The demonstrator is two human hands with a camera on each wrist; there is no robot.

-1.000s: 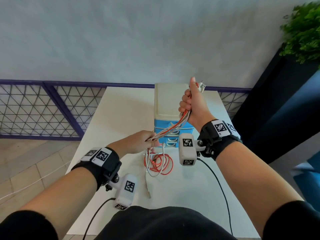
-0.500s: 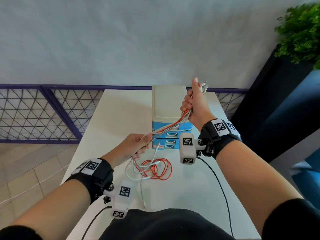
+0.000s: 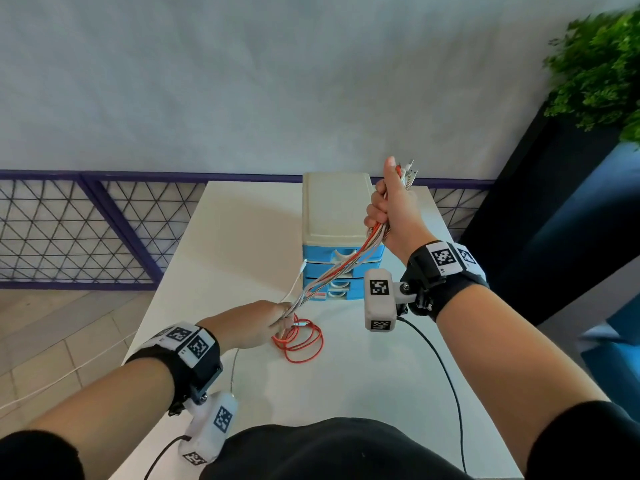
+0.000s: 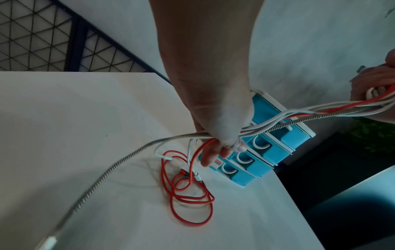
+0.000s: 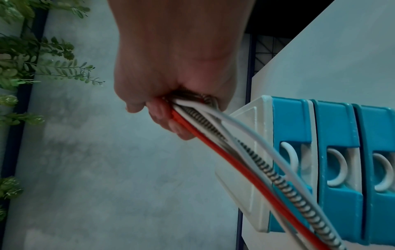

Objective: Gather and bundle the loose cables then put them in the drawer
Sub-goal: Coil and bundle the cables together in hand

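Observation:
My right hand point(image 3: 388, 209) is raised above the drawer unit and grips the plug ends of a cable bundle point(image 3: 341, 268) of red, white and spiral-wrapped strands. The bundle point(image 5: 245, 162) runs taut down to my left hand point(image 3: 273, 320), which grips it low over the table. Below that hand the red cable point(image 4: 188, 191) lies in loose loops on the table, and the spiral-wrapped cable point(image 4: 102, 175) trails toward me. The small drawer unit point(image 3: 341, 271) has blue drawers with white ring handles, all closed.
The white table point(image 3: 225, 244) ends at a purple railing with mesh at the back and left. A dark planter with a green plant point(image 3: 599, 74) stands to the right. Black wrist-camera leads point(image 3: 446, 386) cross the near table.
My left hand has slid further down and outward along the bundle, pulling it taut. The white strands have lifted off the table; the red loops remain. My right hand stayed raised.

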